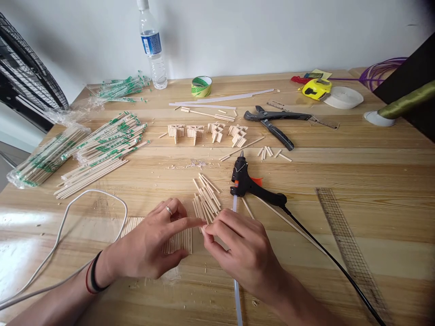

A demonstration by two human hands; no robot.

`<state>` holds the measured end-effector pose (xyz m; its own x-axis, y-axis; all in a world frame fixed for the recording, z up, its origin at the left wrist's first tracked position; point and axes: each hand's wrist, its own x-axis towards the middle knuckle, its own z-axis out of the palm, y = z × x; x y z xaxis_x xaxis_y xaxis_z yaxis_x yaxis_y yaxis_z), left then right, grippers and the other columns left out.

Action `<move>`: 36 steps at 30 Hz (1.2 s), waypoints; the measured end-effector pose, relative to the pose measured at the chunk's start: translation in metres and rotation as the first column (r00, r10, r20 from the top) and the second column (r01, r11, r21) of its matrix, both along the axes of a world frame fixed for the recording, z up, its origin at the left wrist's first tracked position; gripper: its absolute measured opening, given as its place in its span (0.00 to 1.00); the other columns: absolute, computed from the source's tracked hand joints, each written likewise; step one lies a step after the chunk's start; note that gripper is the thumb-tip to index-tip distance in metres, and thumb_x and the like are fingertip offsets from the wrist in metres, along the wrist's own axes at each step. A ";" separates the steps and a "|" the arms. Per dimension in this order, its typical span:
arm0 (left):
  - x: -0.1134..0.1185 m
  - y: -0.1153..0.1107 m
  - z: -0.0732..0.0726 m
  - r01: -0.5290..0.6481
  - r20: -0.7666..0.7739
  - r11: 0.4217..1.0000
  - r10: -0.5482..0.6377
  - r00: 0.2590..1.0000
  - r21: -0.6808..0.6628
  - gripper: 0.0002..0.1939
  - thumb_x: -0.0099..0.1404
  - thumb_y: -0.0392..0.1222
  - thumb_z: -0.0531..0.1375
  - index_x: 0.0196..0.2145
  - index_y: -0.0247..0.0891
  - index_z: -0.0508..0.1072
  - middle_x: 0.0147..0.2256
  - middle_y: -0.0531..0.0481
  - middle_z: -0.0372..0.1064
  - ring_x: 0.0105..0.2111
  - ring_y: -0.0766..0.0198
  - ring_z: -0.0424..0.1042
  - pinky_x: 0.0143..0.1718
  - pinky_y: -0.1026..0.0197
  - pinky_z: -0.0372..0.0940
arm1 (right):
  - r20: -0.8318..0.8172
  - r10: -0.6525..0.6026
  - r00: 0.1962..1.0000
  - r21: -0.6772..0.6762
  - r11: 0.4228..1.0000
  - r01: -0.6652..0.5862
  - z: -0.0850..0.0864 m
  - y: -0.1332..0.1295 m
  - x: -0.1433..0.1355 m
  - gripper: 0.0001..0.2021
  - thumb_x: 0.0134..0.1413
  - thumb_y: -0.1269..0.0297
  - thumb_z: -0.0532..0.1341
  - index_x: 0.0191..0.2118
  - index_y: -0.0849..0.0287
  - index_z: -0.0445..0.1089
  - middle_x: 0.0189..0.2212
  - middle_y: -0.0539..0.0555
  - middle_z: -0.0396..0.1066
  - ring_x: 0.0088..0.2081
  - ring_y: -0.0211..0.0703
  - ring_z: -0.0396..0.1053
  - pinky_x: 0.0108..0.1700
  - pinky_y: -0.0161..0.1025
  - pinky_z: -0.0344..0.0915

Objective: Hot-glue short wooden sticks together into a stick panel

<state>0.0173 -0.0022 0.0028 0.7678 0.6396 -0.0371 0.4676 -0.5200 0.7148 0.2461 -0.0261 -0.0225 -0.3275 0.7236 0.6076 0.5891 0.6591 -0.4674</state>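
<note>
My left hand (pixel 152 240) is open over a flat row of short wooden sticks (pixel 178 240), covering part of it. Its index finger reaches right and meets the fingertips of my right hand, with the thumb held apart. My right hand (pixel 239 249) is closed in a pinch; whatever is between its fingers is too small or hidden to make out. Just beyond the hands lies a loose pile of cut sticks (pixel 207 197). A black hot glue gun (pixel 240 174) stands right of the pile, and its clear glue stick (pixel 238 299) passes behind my right hand.
Small stick-built pieces (pixel 195 131) stand farther back, near black cutters (pixel 272 120). Wrapped chopsticks (pixel 108 136) lie at left by a white cable (pixel 68 213). A clear ruler (pixel 350 249) is at right. A water bottle (pixel 152 54), green tape (pixel 201 87) and yellow tape measure (pixel 316 89) are at the back.
</note>
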 end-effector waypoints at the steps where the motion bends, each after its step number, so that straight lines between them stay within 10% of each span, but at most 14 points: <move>1: 0.000 0.000 0.000 0.001 -0.003 1.000 -0.001 1.000 -0.002 0.34 0.65 0.30 0.63 0.66 0.46 0.64 0.50 0.44 0.63 0.52 0.53 0.65 0.56 0.47 0.68 | -0.011 0.002 1.000 -0.004 1.000 -0.002 0.000 0.000 0.000 0.14 0.60 0.82 0.61 0.26 0.60 0.69 0.23 0.49 0.66 0.26 0.38 0.63 0.28 0.39 0.59; 36: 0.000 0.001 0.000 0.027 -0.001 1.000 -0.027 1.000 0.007 0.35 0.66 0.31 0.65 0.68 0.49 0.63 0.50 0.45 0.62 0.51 0.53 0.65 0.55 0.47 0.67 | -0.058 -0.009 0.998 -0.051 0.999 0.006 0.000 -0.002 -0.001 0.12 0.55 0.83 0.59 0.29 0.59 0.63 0.24 0.45 0.56 0.24 0.34 0.57 0.26 0.36 0.56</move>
<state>0.0178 -0.0012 0.0029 0.7846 0.6191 -0.0333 0.4539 -0.5370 0.7111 0.2452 -0.0282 -0.0227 -0.2869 0.7564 0.5879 0.5650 0.6292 -0.5337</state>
